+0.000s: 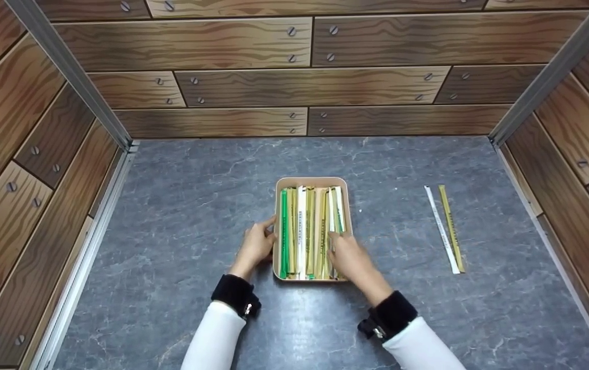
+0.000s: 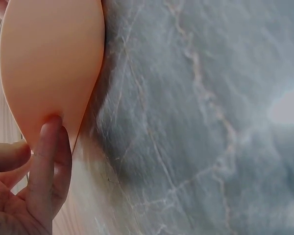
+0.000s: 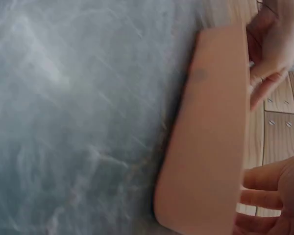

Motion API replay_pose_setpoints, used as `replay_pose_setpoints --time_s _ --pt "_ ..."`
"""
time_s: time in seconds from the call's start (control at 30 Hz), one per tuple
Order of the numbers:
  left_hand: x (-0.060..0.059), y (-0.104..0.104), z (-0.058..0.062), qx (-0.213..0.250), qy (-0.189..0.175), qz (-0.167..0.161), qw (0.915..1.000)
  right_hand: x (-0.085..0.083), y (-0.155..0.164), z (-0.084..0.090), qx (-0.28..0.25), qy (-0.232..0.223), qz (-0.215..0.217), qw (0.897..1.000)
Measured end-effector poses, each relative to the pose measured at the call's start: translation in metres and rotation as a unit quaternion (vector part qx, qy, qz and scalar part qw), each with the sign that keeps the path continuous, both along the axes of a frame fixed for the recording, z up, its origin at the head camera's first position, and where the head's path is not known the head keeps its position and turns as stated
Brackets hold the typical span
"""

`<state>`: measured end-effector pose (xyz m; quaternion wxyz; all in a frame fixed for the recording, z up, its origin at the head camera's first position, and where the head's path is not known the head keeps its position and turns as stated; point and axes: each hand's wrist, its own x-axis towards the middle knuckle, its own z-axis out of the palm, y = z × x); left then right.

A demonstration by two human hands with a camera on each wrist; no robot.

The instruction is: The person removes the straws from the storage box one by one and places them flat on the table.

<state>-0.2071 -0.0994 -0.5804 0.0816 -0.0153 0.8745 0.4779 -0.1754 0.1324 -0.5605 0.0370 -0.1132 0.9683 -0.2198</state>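
A beige tray [image 1: 310,181] stands in the middle of the grey tabletop, packed with several wrapped sticks [image 1: 304,231] in green, yellow and white. My left hand [image 1: 267,234] rests against the tray's left outer wall. In the left wrist view one straight finger [image 2: 51,147] presses that peach wall [image 2: 49,68]. My right hand [image 1: 336,238] reaches into the right side of the tray, its fingertips down on the sticks there. The right wrist view shows its fingers [image 3: 267,178] stretched over the tray's rim [image 3: 210,147]; what lies under them is hidden.
Two loose sticks, one white [image 1: 443,229] and one yellow [image 1: 451,228], lie side by side on the table right of the tray. Wood-pattern walls [image 1: 299,77] close in the back and both sides. The grey marbled tabletop [image 1: 181,216] is bare left of the tray.
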Motion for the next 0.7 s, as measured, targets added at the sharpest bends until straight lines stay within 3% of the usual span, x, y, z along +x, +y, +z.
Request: replay_pose_setpoints --time_s 0.3,0.7 --pt "0.0 -0.001 0.001 -0.014 0.014 -0.005 0.9998 -0.003 -0.008 -0.009 0.023 0.016 0.013 1.0" --pt "0.0 -0.001 0.0 -0.015 0.019 -0.005 0.9997 -0.005 -0.008 -0.015 0.007 0.025 -0.005 1.0"
